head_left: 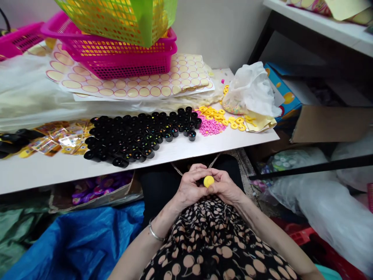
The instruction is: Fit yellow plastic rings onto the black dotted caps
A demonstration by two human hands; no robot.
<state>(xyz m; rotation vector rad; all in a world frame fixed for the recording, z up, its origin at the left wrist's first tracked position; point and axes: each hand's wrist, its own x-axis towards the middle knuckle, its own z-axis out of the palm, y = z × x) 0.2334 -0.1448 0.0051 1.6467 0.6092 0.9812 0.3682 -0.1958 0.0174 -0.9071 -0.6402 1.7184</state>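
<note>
My left hand [190,186] and my right hand [224,186] are together over my lap, below the table's front edge. Both have their fingers curled round a small black tube with a round yellow cap [208,181] facing up between my thumbs. On the white table [204,146] above them stands a dense cluster of several small black tubes [140,134], open ends up, some showing coloured beads inside. To its right lie a heap of pink beads [210,126] and several loose yellow caps [224,118].
Pink baskets [116,58] and a green basket [122,17] sit on sticker sheets [145,87] at the table's back. A white plastic bag [252,91] lies at the right end, shiny packets [58,140] at the left. Blue tarp [78,241] and bags crowd the floor.
</note>
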